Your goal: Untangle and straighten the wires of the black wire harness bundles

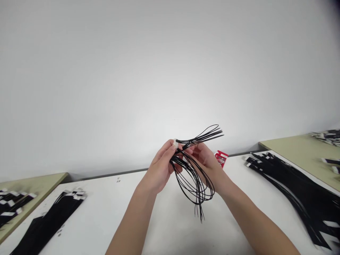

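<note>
Above the middle of the white table, my left hand (pixel 162 164) pinches a white connector (pixel 175 143) with black wires running out of it. The wire harness (pixel 195 179) hangs in loose loops below, its loose ends pointing down, and another group of wires sticks out to the upper right. My right hand (pixel 205 161) is just right of the connector, behind the wires, with its fingers curled against the bundle. Its fingertips are partly hidden by the wires.
Black wire bundles (pixel 47 223) with white connectors lie at the left, and a larger pile of black wires (pixel 294 191) lies at the right. A red packet (pixel 221 158) is behind my right hand. Greenish boards (pixel 287 143) flank the white table (pixel 106 212), below a pale wall.
</note>
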`<state>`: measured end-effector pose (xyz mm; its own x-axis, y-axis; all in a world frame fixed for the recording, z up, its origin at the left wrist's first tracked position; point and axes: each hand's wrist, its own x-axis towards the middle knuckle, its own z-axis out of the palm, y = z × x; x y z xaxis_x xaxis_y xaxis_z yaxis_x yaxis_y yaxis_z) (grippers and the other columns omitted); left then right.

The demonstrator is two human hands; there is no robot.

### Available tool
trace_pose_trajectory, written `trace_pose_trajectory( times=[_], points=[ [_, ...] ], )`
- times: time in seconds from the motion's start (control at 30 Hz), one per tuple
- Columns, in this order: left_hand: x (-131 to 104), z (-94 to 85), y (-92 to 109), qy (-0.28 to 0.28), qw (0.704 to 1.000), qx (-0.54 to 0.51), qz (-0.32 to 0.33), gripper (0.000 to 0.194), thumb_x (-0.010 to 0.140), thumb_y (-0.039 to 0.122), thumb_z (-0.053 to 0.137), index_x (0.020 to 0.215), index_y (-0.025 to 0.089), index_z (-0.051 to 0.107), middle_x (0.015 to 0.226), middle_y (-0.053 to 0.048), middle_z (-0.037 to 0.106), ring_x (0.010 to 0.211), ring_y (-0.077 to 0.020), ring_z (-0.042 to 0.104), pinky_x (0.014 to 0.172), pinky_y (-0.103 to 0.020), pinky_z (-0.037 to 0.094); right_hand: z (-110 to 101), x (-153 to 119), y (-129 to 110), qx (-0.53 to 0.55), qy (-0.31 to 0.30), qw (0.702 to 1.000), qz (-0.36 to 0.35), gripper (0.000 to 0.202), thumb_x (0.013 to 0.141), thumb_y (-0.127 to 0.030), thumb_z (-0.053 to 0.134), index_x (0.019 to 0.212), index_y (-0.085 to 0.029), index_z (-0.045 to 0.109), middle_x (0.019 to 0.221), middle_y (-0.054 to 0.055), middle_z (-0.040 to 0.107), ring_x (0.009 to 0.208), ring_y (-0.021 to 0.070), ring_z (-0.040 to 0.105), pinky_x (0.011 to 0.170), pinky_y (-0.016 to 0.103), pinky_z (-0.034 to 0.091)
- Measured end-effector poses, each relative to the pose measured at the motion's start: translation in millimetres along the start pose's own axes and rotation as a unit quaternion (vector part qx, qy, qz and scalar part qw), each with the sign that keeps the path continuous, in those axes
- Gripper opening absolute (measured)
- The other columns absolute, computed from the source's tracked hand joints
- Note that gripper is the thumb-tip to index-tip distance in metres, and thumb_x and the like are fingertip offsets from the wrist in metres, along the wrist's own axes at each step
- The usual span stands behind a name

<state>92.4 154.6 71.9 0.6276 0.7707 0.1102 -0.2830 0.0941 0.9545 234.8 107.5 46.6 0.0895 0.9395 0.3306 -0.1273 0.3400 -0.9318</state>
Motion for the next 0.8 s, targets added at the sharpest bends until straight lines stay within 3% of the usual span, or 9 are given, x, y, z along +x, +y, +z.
trace_pose_trajectory(
  times=[0.13,0.27,0.37,0.47,0.57,0.73,0.8],
  points=[
    [0,0.5,4,0.019,1.000,-0.010,0.007,0.021,0.091,0.040,0.051,0.087,0.020,0.053,0.089,-0.003,0.060,0.071,-0.0088,0.050,0.053,-0.016,0.040,-23,-2,-21,-0.047,-0.005,0.999,0.010,0.018,0.085,-0.029,0.064,0.088,-0.020,0.050,0.086,-0.002,0.055,0.054,0.0044,0.047,0.050,0.020,0.040],
    [1,-1.1,8,0.055,0.998,-0.043,0.008,0.021,0.089,0.042,0.054,0.087,0.021,0.053,0.092,-0.004,0.064,0.071,-0.0093,0.055,0.050,-0.015,0.040,-57,-5,-41,0.112,-0.030,0.993,0.030,0.021,0.079,-0.020,0.068,0.094,-0.024,0.054,0.082,-0.003,0.058,0.057,0.0064,0.058,0.053,0.019,0.049],
    [3,-2.4,9,0.076,0.995,-0.065,-0.001,0.021,0.087,0.043,0.057,0.088,0.022,0.053,0.092,-0.003,0.065,0.071,-0.0089,0.057,0.051,-0.015,0.041,-71,-4,-44,0.210,-0.004,0.978,0.002,0.028,0.071,-0.018,0.072,0.095,-0.025,0.059,0.083,-0.002,0.061,0.069,0.0093,0.065,0.066,0.021,0.057],
    [3,-1.8,8,0.086,0.994,-0.066,-0.014,0.022,0.087,0.043,0.058,0.088,0.021,0.054,0.091,-0.003,0.066,0.071,-0.0084,0.058,0.054,-0.015,0.042,-67,0,-37,0.250,0.038,0.966,-0.058,0.031,0.067,-0.016,0.075,0.094,-0.027,0.062,0.086,-0.004,0.064,0.080,0.0078,0.066,0.075,0.017,0.057],
    [1,0.2,7,0.089,0.995,-0.049,-0.025,0.024,0.088,0.045,0.056,0.089,0.021,0.055,0.091,-0.005,0.065,0.074,-0.0093,0.058,0.057,-0.016,0.043,-54,5,-31,0.288,0.092,0.944,-0.135,0.018,0.076,-0.023,0.074,0.089,-0.029,0.064,0.083,-0.009,0.065,0.072,0.0028,0.063,0.068,0.012,0.055],
    [-1,2.5,8,0.093,0.995,-0.001,-0.021,0.026,0.086,0.046,0.058,0.085,0.021,0.053,0.081,-0.001,0.057,0.073,-0.0089,0.055,0.056,-0.015,0.040,-45,4,-34,0.318,0.154,0.905,-0.238,0.008,0.077,-0.033,0.075,0.081,-0.034,0.068,0.078,-0.013,0.067,0.075,0.0032,0.062,0.075,0.016,0.056],
    [-2,3.1,8,0.088,0.996,0.014,-0.023,0.027,0.086,0.046,0.058,0.083,0.020,0.052,0.079,0.000,0.055,0.072,-0.0085,0.053,0.054,-0.015,0.038,-46,1,-36,0.306,0.150,0.906,-0.252,0.006,0.076,-0.037,0.074,0.080,-0.035,0.071,0.079,-0.013,0.067,0.063,0.0012,0.058,0.063,0.010,0.055]
  ],
)
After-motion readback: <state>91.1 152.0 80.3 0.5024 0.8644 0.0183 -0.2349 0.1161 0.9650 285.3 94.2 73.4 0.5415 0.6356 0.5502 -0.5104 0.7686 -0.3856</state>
